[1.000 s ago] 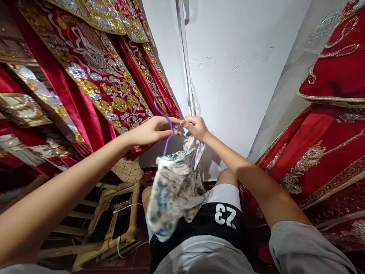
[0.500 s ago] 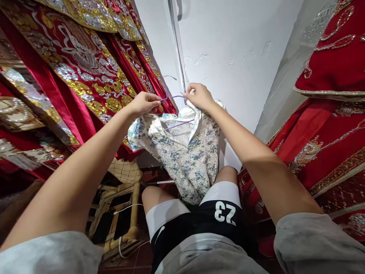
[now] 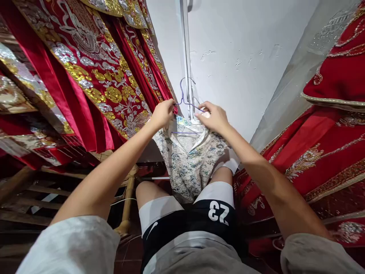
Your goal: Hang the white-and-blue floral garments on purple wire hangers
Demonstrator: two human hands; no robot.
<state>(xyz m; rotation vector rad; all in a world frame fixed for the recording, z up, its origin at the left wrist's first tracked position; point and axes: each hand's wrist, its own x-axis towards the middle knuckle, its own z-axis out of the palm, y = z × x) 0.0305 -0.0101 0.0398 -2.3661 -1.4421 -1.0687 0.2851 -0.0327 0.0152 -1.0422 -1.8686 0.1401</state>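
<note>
We note a dark reddish floor [image 3: 129,252] beneath us. A bamboo stool [image 3: 127,207] stands on it to our left. A white cable [image 3: 122,201] trails across the stool's frame.

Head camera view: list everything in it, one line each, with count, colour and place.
wire hanger: one, purple, centre, hook up, held between both hands
floral shirt: one, white with blue-green print, on the hanger, above the knees
embroidered cloths: several, red with gold and silver, along the left and right sides
wall: one, white, behind the hanger
vertical strip: one, pale, on the wall, top centre
wooden frame: one, tan, lower left
shorts: one pair, black and white with the number 23, bottom centre
left hand: one, grip shut on the hanger's left arm
right hand: one, grip pinching the hanger's right arm
</note>
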